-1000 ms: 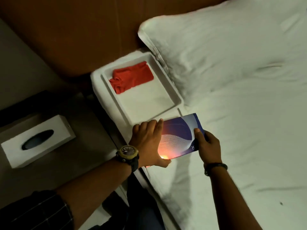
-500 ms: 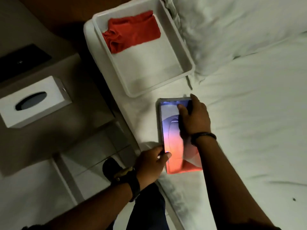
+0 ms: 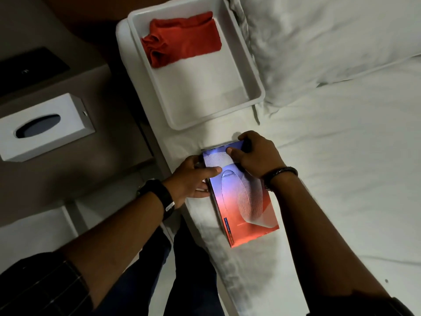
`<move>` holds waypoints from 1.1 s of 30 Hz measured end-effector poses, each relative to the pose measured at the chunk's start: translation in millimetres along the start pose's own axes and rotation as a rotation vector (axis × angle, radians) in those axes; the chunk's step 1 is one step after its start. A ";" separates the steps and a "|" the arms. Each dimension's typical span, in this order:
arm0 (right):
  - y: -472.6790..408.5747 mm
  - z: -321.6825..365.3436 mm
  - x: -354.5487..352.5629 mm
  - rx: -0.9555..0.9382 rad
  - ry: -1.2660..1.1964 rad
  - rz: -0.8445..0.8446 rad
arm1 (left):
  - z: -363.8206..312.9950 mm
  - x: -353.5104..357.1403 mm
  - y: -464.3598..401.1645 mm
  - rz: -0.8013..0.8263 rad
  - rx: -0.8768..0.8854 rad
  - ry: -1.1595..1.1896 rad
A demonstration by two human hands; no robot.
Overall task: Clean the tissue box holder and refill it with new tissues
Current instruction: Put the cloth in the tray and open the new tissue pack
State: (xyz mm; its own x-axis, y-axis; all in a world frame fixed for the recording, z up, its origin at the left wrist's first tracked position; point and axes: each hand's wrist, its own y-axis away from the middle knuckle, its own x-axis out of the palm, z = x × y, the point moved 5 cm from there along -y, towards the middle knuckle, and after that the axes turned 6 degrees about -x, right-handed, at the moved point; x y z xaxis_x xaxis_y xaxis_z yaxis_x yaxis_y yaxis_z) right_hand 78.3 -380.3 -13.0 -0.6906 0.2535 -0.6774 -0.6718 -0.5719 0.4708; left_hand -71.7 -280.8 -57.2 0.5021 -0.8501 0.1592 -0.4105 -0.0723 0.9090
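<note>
While tissue box lies on bed, both hands grip it.

Both hands seemingly gripping tissue box

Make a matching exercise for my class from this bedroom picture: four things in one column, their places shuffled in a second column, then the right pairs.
Things
1. red cloth
2. white tissue box holder
3. colourful tissue box
4. white tray

Places
A. on the bedside table
B. on the bed, beside the pillow
C. inside the tray
D. on the bed, held at its far end by both hands

Pairs: 1-C, 2-A, 3-D, 4-B
</note>
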 end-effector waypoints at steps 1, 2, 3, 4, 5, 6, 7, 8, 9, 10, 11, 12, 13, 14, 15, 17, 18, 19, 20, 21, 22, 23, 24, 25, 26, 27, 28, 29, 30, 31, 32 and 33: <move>3.3 5.4 -4.0 -0.015 -0.020 -0.015 | -3.2 -0.9 3.9 -0.007 0.024 0.007; 6.1 10.8 -9.4 -0.030 -0.050 -0.034 | -7.7 -2.6 8.5 -0.022 0.057 0.023; 8.7 17.0 -17.0 -0.047 -0.095 -0.060 | -14.6 -4.1 14.2 -0.038 0.102 0.042; 11.8 23.3 -25.6 -0.067 -0.155 -0.091 | -23.0 -5.8 21.1 -0.055 0.159 0.052; 15.4 30.0 -35.5 -0.090 -0.226 -0.130 | -33.5 -6.9 29.2 -0.077 0.230 0.037; 19.7 36.9 -45.6 -0.113 -0.300 -0.179 | -45.4 -7.3 39.4 -0.096 0.310 0.000; 25.5 42.3 -54.5 -0.131 -0.371 -0.236 | -55.5 -6.8 49.4 -0.104 0.391 -0.041; 32.8 48.1 -63.9 -0.148 -0.430 -0.304 | -65.5 -5.3 61.2 -0.106 0.472 -0.075; 41.7 53.0 -71.7 -0.163 -0.471 -0.372 | -73.2 -2.6 73.1 -0.107 0.542 -0.107; 51.5 56.4 -77.5 -0.173 -0.502 -0.430 | -77.8 1.5 84.6 -0.112 0.600 -0.143; 60.8 58.7 -80.8 -0.183 -0.525 -0.474 | -79.6 5.7 95.0 -0.130 0.657 -0.191; 69.3 58.7 -80.4 -0.192 -0.534 -0.502 | -78.1 9.7 103.7 -0.165 0.712 -0.248; 78.3 57.9 -79.3 -0.195 -0.525 -0.520 | -75.8 13.8 112.8 -0.207 0.765 -0.313; 87.2 56.1 -76.6 -0.184 -0.501 -0.523 | -72.4 16.8 120.9 -0.235 0.800 -0.373; 95.1 52.9 -72.5 -0.157 -0.478 -0.518 | -68.3 19.2 126.6 -0.236 0.815 -0.417; 108.1 44.6 -64.1 -0.108 -0.459 -0.503 | -62.0 20.4 133.1 -0.191 0.812 -0.472; 113.2 41.9 -61.6 -0.098 -0.453 -0.500 | -61.4 19.9 135.6 -0.175 0.811 -0.493; 116.9 41.0 -60.0 -0.099 -0.446 -0.498 | -62.6 18.8 137.0 -0.165 0.816 -0.503; 119.2 41.9 -58.8 -0.104 -0.446 -0.495 | -64.5 17.4 138.1 -0.153 0.827 -0.498; 120.0 44.3 -58.6 -0.108 -0.448 -0.497 | -67.4 16.3 139.0 -0.142 0.837 -0.485; 119.3 46.8 -58.8 -0.108 -0.441 -0.503 | -70.4 15.4 139.0 -0.141 0.840 -0.471; 117.4 49.6 -59.6 -0.098 -0.429 -0.517 | -73.6 14.6 138.5 -0.154 0.842 -0.464; 114.4 52.2 -60.8 -0.075 -0.417 -0.536 | -76.9 13.7 136.9 -0.181 0.847 -0.472; 110.8 54.6 -61.8 -0.041 -0.413 -0.555 | -79.1 13.0 134.9 -0.210 0.853 -0.491; 107.3 56.7 -62.4 -0.008 -0.416 -0.573 | -80.9 12.7 132.6 -0.231 0.858 -0.506; 104.0 58.6 -62.3 0.015 -0.418 -0.587 | -81.9 12.9 130.9 -0.241 0.857 -0.506; 101.2 60.6 -62.1 0.024 -0.412 -0.595 | -83.2 12.9 130.2 -0.251 0.856 -0.502; 99.1 62.5 -61.7 0.028 -0.398 -0.598 | -84.4 13.2 130.3 -0.264 0.859 -0.502; 97.8 63.8 -61.0 0.033 -0.394 -0.596 | -85.4 13.3 131.1 -0.278 0.871 -0.510; 97.2 63.7 -60.6 0.040 -0.416 -0.595 | -86.3 13.6 132.3 -0.289 0.892 -0.525; 97.5 62.3 -60.7 0.047 -0.466 -0.595 | -86.9 14.3 133.9 -0.299 0.921 -0.547; 98.5 61.0 -61.4 0.056 -0.533 -0.596 | -87.1 15.0 135.8 -0.308 0.953 -0.575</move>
State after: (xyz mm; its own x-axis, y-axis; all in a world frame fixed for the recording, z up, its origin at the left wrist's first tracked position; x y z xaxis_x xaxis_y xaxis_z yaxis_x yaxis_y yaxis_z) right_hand 38.3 -404.6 109.5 -0.2372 0.8504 -0.4696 -0.9706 -0.1868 0.1520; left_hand -53.6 -257.9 102.1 0.3604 -0.8224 -0.4401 -0.8619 -0.4740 0.1800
